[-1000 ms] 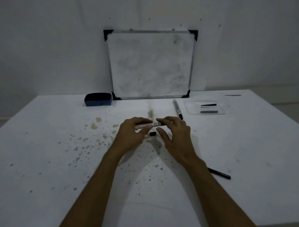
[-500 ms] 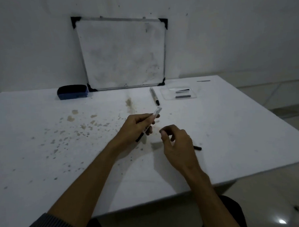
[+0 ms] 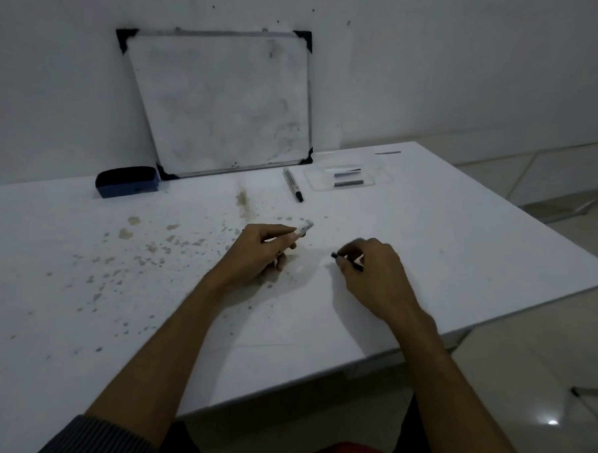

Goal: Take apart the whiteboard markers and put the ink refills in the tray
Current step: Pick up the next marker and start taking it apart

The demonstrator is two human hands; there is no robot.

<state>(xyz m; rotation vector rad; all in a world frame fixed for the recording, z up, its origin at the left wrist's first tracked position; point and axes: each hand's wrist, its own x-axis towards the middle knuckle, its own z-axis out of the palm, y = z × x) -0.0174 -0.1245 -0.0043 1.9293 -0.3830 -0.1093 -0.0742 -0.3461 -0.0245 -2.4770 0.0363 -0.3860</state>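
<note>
Left hand [image 3: 261,248] grips white marker barrel [image 3: 303,229]; right hand [image 3: 371,274] pinches dark refill [image 3: 347,261] above counter [image 3: 462,236]. Extraction apparently done. Next: carry refill to tray [image 3: 378,181].

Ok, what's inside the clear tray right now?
The clear tray holds two short dark pieces lying side by side, apparently ink refills. Nothing covers them, but the picture is too dim to confirm what they are.
</note>
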